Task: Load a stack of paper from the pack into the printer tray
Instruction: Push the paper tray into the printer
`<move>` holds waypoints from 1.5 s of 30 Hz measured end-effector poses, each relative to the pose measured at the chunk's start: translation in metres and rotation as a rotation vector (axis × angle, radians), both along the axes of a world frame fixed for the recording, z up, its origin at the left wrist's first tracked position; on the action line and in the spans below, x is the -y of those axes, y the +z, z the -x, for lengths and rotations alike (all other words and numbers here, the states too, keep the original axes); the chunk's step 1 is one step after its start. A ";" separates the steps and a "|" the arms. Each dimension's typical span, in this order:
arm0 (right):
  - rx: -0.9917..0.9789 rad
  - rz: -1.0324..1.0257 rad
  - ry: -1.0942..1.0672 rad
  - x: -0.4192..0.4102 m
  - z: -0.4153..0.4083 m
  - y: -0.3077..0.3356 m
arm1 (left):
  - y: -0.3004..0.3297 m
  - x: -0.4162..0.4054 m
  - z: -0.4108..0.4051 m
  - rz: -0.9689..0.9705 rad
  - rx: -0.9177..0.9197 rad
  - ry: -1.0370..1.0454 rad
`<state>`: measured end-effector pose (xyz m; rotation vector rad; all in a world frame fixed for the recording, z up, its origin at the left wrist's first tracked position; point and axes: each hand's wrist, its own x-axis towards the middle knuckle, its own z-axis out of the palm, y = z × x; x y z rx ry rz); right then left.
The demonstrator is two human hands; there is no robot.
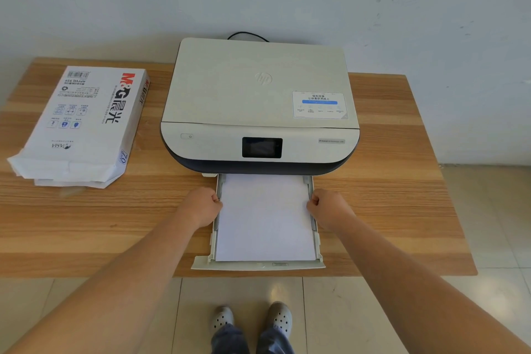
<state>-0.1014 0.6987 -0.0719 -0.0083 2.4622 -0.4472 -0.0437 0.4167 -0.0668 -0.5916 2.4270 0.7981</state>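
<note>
Paper point(265, 217) lies in the tray point(258, 265), between both hands. Left hand point(201, 207) and right hand point(327, 210), fingers curled narrow, press the side guides. Squeezing unevenly would likely buckle or skew the stack.

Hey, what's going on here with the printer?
A person is loading paper. The white stack already lies in the pulled-out tray of the printer. The left hand and right hand are curled against the tray's two sides, at the guides. The opened paper pack lies on the table to the left.
</note>
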 end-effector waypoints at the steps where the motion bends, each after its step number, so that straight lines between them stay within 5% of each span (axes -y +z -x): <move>1: 0.000 0.000 -0.001 0.000 0.000 0.000 | 0.000 0.000 0.000 -0.004 -0.003 0.002; 45: 0.048 -0.031 0.039 0.002 0.002 -0.003 | 0.000 -0.005 -0.001 0.038 0.009 -0.058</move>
